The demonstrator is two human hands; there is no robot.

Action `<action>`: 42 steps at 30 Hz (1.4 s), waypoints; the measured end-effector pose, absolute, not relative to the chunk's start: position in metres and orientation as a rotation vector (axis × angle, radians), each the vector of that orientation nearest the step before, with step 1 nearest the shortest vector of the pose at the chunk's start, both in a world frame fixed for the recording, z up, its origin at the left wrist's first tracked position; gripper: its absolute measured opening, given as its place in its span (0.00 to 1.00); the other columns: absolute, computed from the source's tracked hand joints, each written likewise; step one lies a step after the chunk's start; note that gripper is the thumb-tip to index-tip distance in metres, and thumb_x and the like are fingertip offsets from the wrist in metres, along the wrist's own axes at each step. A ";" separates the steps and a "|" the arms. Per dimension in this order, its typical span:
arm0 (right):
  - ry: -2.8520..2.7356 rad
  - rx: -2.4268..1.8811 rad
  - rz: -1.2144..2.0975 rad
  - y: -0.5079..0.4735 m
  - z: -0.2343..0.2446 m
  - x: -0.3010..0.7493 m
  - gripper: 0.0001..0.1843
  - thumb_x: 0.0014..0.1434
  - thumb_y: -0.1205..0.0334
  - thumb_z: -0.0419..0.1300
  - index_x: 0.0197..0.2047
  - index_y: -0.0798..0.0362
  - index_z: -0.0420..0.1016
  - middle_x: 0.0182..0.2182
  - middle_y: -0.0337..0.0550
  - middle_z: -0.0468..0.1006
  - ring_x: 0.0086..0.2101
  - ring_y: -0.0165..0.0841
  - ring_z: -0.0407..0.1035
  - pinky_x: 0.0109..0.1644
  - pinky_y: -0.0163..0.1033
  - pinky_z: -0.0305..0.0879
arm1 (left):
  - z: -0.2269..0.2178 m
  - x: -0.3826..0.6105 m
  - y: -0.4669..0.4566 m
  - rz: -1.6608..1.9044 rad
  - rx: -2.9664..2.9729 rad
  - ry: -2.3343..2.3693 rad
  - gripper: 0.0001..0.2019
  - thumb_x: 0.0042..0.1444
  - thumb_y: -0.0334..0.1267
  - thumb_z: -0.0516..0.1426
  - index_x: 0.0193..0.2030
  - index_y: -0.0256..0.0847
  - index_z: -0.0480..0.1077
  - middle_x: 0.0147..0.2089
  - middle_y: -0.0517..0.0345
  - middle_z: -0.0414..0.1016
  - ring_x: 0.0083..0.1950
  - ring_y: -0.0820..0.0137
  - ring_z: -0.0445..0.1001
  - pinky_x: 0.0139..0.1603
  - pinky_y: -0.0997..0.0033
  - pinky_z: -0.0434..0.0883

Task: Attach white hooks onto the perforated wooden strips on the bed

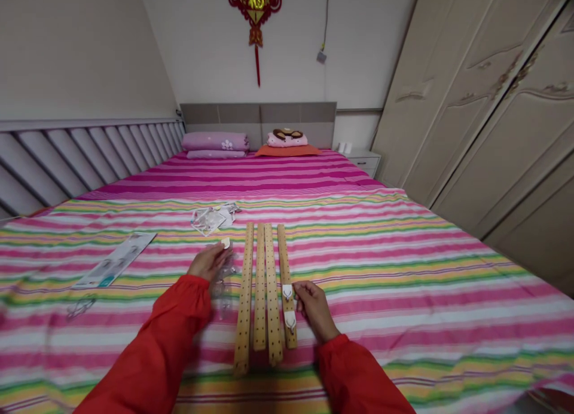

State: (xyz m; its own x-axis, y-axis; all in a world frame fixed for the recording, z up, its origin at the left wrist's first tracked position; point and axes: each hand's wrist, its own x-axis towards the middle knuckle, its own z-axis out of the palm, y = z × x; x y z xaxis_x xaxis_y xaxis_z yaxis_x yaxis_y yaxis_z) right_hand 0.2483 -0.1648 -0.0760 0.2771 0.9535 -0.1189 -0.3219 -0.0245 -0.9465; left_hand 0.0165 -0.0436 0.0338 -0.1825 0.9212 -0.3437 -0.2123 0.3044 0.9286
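Four wooden strips with rows of holes lie lengthwise side by side; the rightmost wooden strip (282, 255) carries an upper white hook (287, 291) and a lower white hook (290, 321). My right hand (313, 306) has its fingers drawn together at the right edge of the upper hook. Left of the strips, my left hand (208, 262) pinches a small white piece (225, 242), apparently another hook's pad. Beneath that hand, a clear plastic blister pack (223, 288) lies partly covered.
Small clear packets and papers (215, 217) lie beyond my left hand. A packaging card (117, 260) and thin metal wire pieces (81, 305) rest to the left on the striped bedsheet (403, 282). A railing (89, 157) borders the bed, and a wardrobe (470, 103) stands right.
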 end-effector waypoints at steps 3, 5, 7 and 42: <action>-0.696 -1.142 1.193 -0.166 -0.075 0.249 0.17 0.42 0.49 0.67 0.27 0.55 0.73 0.14 0.31 0.67 0.11 0.23 0.55 0.13 0.30 0.43 | 0.041 0.022 -0.066 1.186 0.508 1.132 0.06 0.56 0.26 0.53 0.32 0.37 0.68 0.30 0.57 0.77 0.29 0.78 0.75 0.29 0.82 0.70; -0.675 -1.129 1.210 -0.166 -0.073 0.251 0.18 0.42 0.49 0.67 0.28 0.56 0.74 0.15 0.32 0.68 0.11 0.23 0.56 0.13 0.29 0.44 | 0.044 0.030 -0.085 1.150 0.449 0.990 0.06 0.58 0.26 0.52 0.34 0.37 0.70 0.31 0.57 0.77 0.30 0.77 0.76 0.31 0.78 0.73; -0.658 -1.107 1.223 -0.167 -0.071 0.252 0.18 0.41 0.51 0.68 0.28 0.56 0.74 0.15 0.32 0.69 0.12 0.22 0.57 0.13 0.29 0.43 | 0.041 0.041 -0.106 1.102 0.368 0.876 0.07 0.59 0.26 0.51 0.35 0.37 0.70 0.31 0.58 0.76 0.30 0.76 0.76 0.32 0.76 0.74; -0.671 -0.979 1.283 -0.161 -0.021 0.252 0.11 0.41 0.58 0.69 0.25 0.56 0.76 0.15 0.36 0.72 0.18 0.24 0.63 0.22 0.30 0.59 | -0.001 0.118 -0.135 0.966 0.926 0.993 0.15 0.38 0.38 0.67 0.34 0.35 0.73 0.28 0.57 0.75 0.29 0.75 0.72 0.34 0.75 0.68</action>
